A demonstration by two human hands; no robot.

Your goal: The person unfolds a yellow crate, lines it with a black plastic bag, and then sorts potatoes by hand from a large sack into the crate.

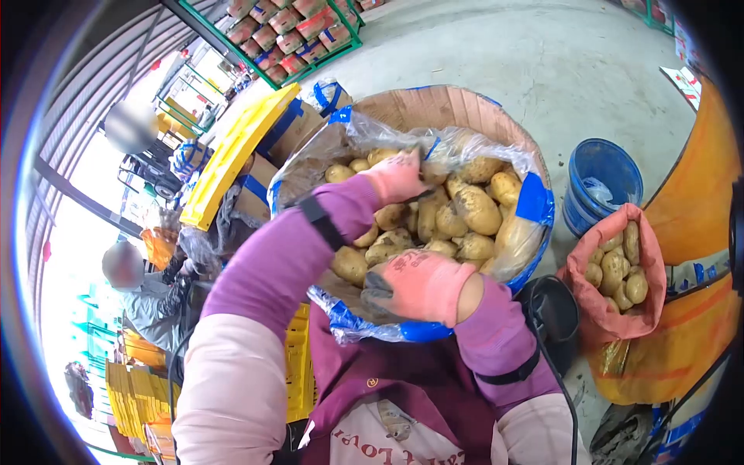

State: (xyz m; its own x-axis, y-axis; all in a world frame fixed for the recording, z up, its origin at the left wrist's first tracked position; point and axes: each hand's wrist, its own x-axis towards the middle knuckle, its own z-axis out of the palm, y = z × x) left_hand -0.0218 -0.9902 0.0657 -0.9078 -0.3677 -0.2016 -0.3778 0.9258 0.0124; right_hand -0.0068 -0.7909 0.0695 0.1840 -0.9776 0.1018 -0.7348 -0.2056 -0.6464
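Observation:
A large round carton, lined with clear plastic and edged with blue tape, stands before me full of soil-marked potatoes. My left hand, in a pink glove with dark fingertips, reaches over the middle of the heap. Its fingers look apart at the potatoes, their tips partly hidden. Closer to me, my right hand, in a matching glove, lies palm down over the potatoes just inside the near rim. The dark fingers point left and seem stretched out; what lies under the palm is hidden.
At right stand a blue bucket and a pink sack holding potatoes. A black container is beside the carton. A yellow panel leans at left, near a person. Stacked packages stand in a green rack behind.

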